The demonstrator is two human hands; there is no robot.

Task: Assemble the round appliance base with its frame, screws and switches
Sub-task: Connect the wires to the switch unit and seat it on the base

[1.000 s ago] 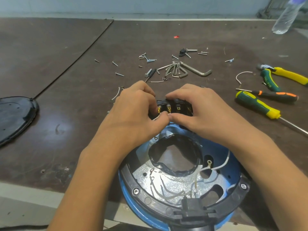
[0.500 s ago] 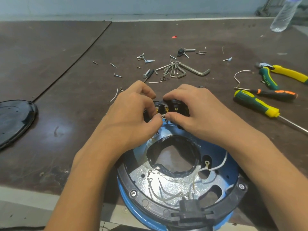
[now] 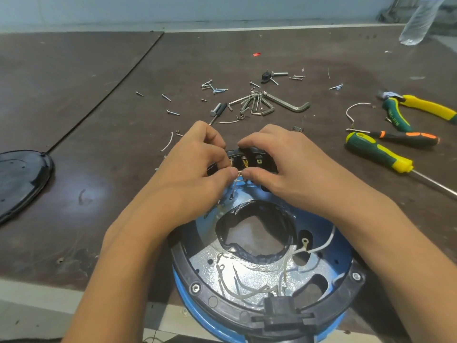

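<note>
**Switch wiring at the far rim of the base**

The round appliance base (image 3: 197,315), a blue shell, sits on the table (image 3: 99,70) at its near edge, open side up. A black frame (image 3: 222,303) rings the rim, with hex screws (image 3: 195,288) seated in it at the near left and near right. Inside the shell lie a silver plate (image 3: 247,271), loose white leads (image 3: 230,290), a ring terminal (image 3: 304,242) and a dark central opening.

The switch block (image 3: 249,159) stands at the far rim. The right hand (image 3: 284,169) grips it, fingers curled over the top and thumb beneath. The left hand (image 3: 195,174) pinches a white wire (image 3: 235,181) just beside the block, and the two thumbs nearly meet.

The yellow marks on the block and the lettering on the green handle of the pliers (image 3: 395,112) are too small to read.
</note>
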